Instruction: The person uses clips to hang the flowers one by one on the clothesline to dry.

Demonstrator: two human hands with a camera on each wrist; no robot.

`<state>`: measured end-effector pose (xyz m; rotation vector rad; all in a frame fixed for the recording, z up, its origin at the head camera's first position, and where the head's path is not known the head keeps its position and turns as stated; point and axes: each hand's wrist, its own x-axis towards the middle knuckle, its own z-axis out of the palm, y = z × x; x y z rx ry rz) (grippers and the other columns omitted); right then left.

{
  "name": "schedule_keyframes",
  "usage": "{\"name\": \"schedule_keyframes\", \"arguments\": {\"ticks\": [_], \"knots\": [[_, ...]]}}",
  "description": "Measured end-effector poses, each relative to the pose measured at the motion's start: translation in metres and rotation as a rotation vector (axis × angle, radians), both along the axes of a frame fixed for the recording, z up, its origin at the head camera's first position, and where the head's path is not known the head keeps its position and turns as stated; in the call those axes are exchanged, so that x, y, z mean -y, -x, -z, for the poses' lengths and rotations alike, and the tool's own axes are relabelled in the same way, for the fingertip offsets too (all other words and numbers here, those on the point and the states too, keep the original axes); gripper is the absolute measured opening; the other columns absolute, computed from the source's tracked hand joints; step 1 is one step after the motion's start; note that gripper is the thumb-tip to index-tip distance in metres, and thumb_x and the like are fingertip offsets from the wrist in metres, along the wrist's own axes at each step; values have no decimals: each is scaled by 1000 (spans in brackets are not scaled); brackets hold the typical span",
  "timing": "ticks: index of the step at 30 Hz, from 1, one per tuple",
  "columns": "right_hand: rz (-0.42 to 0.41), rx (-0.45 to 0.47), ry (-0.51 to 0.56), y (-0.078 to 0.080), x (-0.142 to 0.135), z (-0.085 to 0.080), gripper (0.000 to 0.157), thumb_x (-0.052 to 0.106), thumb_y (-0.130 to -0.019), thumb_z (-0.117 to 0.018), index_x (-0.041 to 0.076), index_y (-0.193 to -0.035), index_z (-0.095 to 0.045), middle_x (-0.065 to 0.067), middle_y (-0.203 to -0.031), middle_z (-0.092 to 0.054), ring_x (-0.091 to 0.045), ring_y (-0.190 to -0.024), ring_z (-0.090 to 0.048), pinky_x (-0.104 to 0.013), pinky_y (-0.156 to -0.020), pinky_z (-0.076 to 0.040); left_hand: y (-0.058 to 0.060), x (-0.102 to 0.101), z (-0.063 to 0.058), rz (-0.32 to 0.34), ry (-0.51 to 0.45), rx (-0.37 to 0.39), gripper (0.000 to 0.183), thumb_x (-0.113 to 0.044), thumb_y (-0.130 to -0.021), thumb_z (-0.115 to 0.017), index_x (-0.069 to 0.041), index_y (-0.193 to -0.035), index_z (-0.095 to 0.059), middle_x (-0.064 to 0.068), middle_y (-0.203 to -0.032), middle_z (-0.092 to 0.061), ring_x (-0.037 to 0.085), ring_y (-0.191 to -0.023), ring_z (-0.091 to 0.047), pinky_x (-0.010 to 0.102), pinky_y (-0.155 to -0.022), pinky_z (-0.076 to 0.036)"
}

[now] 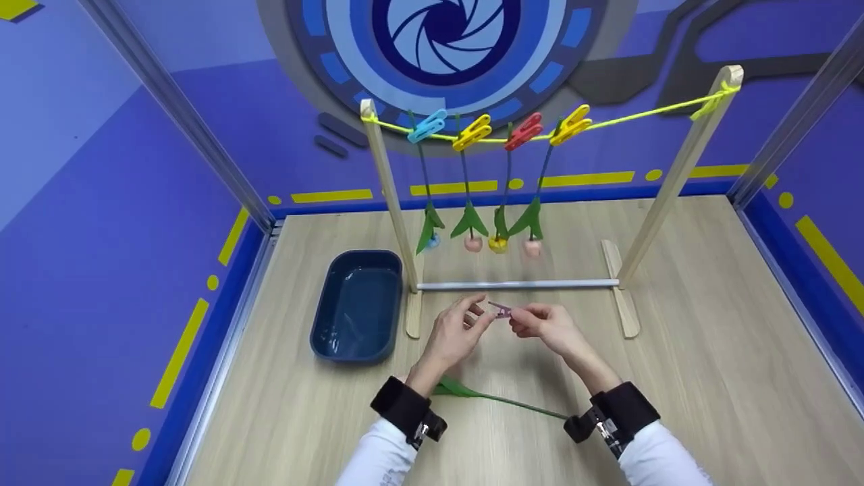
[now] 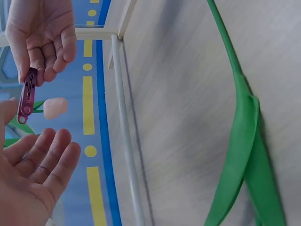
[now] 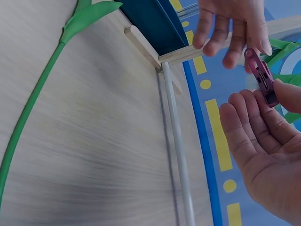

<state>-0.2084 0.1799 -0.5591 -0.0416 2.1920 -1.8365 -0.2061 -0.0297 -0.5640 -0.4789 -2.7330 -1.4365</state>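
Note:
A small purple clothespin [image 1: 501, 310] is pinched at one end between the thumb and fingers of my right hand [image 1: 548, 329]. My left hand [image 1: 455, 332] is held beside its other end, fingers loosely extended; whether the thumb touches it is hard to tell. In the right wrist view the clothespin [image 3: 261, 77] spans the space between both hands. Below my forearms an artificial flower [image 1: 513, 403] lies on the table, its green stem and leaves showing and its bloom hidden in the head view.
A wooden rack [image 1: 658, 182] carries a yellow line [image 1: 648, 113], where several clothespins [image 1: 523, 131] hold flowers [image 1: 533, 248] upside down. Low across the rack runs a white rod [image 1: 520, 285]. To its left stands a dark blue basin [image 1: 358, 307]. Printed panels [image 1: 81, 223] surround the table.

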Motion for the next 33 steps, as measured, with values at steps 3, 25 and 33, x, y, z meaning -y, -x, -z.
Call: {"name": "schedule_keyframes", "arguments": {"ticks": [3,25,33], "knots": [[35,12,22,-1,1,3,39,24,-98,-62,-13,-112,-65,-9,-89,-73,-14,-82,-70,-26,-79,-58,1,-1,5,-12,-74,86,40,-40,-100,-57,-10,-123,-68,7,-102,-73,16,-85,-70,24,-72,-54],[42,49,30,-3,1,15,39,25,-97,-63,-10,-113,-67,-1,-85,-72,-13,-83,-70,-27,-81,-58,10,-13,9,-49,-159,209,30,-32,-100,-59,-6,-98,-74,12,-91,-75,3,-70,-63,18,-63,-48],[-20,-81,-147,3,-9,2,37,23,-100,-60,-10,-114,-68,-19,-96,-74,-23,-91,-71,-33,-84,-58,14,-5,-4,66,161,17,27,-32,-101,-56,-12,-103,-73,2,-89,-73,5,-74,-59,20,-67,-46]]}}
